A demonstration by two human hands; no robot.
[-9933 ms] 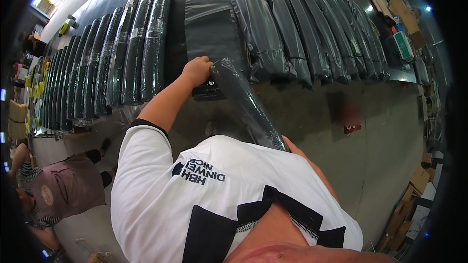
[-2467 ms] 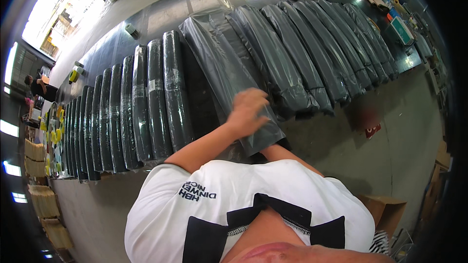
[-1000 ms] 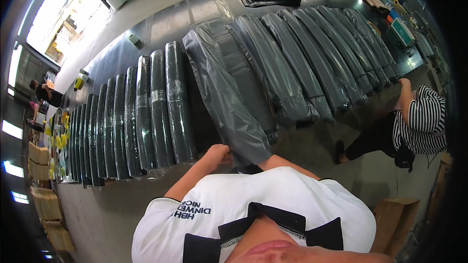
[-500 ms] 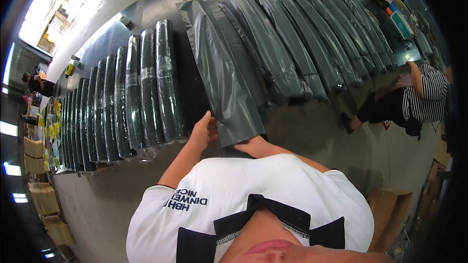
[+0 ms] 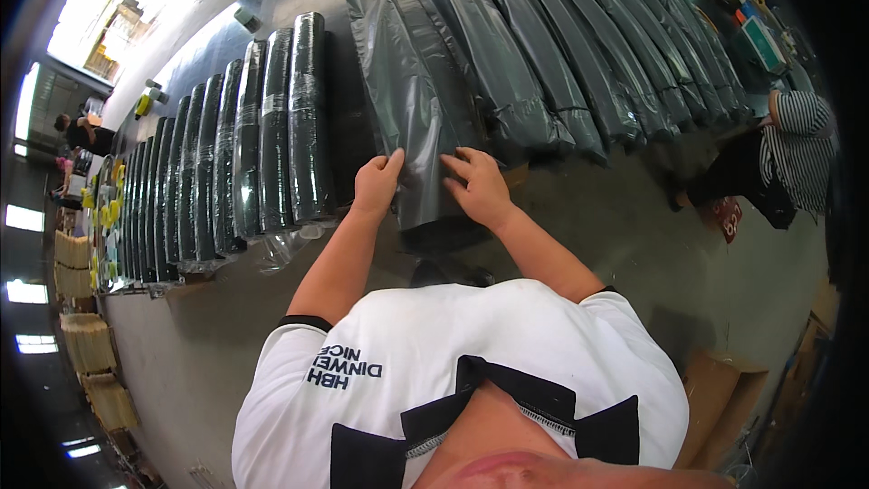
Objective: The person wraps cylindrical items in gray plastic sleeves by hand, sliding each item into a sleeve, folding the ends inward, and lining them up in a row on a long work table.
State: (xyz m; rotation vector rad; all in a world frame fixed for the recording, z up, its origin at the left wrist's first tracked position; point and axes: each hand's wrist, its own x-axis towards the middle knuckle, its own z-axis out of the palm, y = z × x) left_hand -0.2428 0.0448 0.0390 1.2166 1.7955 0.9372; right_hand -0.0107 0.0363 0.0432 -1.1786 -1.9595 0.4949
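Note:
A long grey plastic bag (image 5: 407, 91) lies lengthwise in front of me, its near end overhanging the table edge. My left hand (image 5: 377, 188) is at the bag's left side near that end, fingers closed on the edge and partly hidden. Against the right side rests my right hand (image 5: 482, 188), with thumb and fingers apart. The bag's near end looks dark and open; what is inside cannot be seen. Just left of it lies a row of dark rolls in clear film (image 5: 308, 118). To its right are several filled grey bags (image 5: 520, 81) side by side.
A person in a striped top (image 5: 797, 158) stands at the right end of the table. Cardboard boxes (image 5: 724, 398) sit on the floor at lower right. Yellow-handled tape dispensers (image 5: 110, 208) are at far left, near stacked cardboard (image 5: 88, 340). A tape roll (image 5: 246, 18) lies farther back.
Both hands have moved away from my body, up along the bag's sides. My right hand has left the bag's near end and spread its fingers. The near end now droops, dark and open.

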